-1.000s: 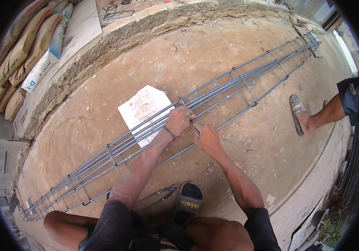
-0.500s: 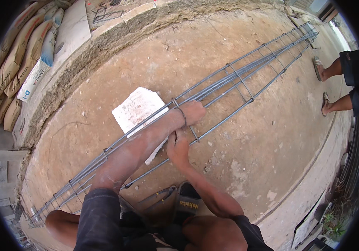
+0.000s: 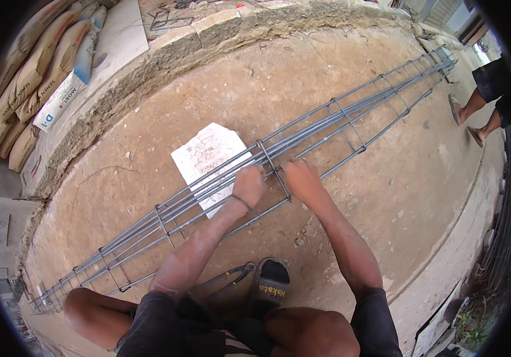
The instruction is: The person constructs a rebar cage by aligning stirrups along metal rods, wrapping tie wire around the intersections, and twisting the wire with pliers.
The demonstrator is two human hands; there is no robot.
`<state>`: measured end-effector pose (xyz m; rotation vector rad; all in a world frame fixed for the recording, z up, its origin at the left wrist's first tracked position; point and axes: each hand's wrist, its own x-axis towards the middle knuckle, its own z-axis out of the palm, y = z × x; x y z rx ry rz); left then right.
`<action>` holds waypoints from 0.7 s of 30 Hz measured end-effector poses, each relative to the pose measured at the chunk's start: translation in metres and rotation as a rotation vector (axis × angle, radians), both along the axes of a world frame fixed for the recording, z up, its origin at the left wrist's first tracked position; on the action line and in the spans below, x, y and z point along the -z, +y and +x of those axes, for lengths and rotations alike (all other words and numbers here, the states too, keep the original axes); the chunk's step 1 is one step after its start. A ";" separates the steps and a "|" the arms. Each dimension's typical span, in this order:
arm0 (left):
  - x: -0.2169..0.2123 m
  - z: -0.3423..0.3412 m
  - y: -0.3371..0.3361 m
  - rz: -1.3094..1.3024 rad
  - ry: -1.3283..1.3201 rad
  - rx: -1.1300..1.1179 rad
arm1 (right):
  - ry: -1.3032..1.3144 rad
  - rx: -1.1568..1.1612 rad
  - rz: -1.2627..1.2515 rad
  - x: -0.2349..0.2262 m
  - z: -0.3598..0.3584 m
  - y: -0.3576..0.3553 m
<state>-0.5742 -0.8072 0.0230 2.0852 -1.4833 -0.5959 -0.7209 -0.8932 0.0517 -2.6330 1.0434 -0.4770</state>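
Observation:
A long cage of steel rebar (image 3: 350,107) lies diagonally over the ground, with square stirrups along it and loose bars inside. Fingers curled, my left hand (image 3: 249,185) is closed on a rebar near the cage's middle, just left of a stirrup (image 3: 274,171). My right hand (image 3: 302,177) is closed on the bar at the right of that same stirrup. Both palms and fingertips are hidden, so any thin wire in them cannot be made out. Under the cage, beside my left hand, rests a white slab (image 3: 208,149).
Long-handled pincers (image 3: 227,276) lie by my sandalled foot (image 3: 273,279). Stacked cement bags (image 3: 41,65) stand at upper left, behind a raised concrete edge (image 3: 202,35). Another person's legs (image 3: 484,110) are at the right, near a bundle of dark rods (image 3: 508,208).
My left hand has drawn back toward me and left from its reach across the bars. My right hand has moved up and right onto the bar. The other person's feet have shifted.

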 end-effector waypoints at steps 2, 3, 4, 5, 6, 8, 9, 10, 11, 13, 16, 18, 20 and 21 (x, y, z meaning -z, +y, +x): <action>0.003 0.004 0.006 -0.084 0.028 -0.021 | 0.188 -0.008 0.166 0.008 0.005 -0.013; 0.003 0.008 0.007 -0.087 0.023 -0.027 | 0.199 -0.096 0.139 0.006 0.005 -0.016; 0.003 0.011 0.008 -0.081 0.056 -0.030 | 0.210 -0.182 0.111 0.005 0.007 -0.018; 0.003 0.014 0.009 -0.074 0.090 -0.032 | 0.208 -0.185 0.109 0.004 0.009 -0.022; 0.005 0.012 0.011 -0.076 0.094 -0.030 | 0.171 -0.172 0.075 0.002 0.009 -0.027; 0.008 0.006 0.018 -0.075 0.252 -0.112 | 0.139 -0.151 0.041 0.001 0.006 -0.031; 0.010 0.008 0.018 -0.076 0.249 -0.114 | 0.158 -0.169 0.071 0.001 0.007 -0.032; 0.013 0.010 0.017 -0.107 0.251 -0.137 | 0.177 -0.186 0.102 0.001 0.007 -0.033; 0.016 0.013 0.016 -0.137 0.254 -0.158 | 0.173 -0.187 0.101 0.002 0.005 -0.031; 0.010 0.034 0.007 -0.090 0.234 -0.120 | 0.029 -0.254 0.109 0.004 -0.003 -0.019; -0.009 0.045 -0.036 0.074 0.297 -0.136 | 0.085 -0.271 -0.053 0.013 -0.012 -0.001; -0.025 0.028 -0.068 0.120 0.321 -0.078 | 0.034 -0.163 -0.020 0.022 -0.011 0.017; -0.029 -0.003 -0.090 -0.036 0.123 0.245 | -0.026 -0.065 0.010 0.028 0.002 0.037; -0.025 -0.016 -0.099 -0.117 -0.017 0.455 | -0.047 -0.016 0.094 0.032 0.012 0.046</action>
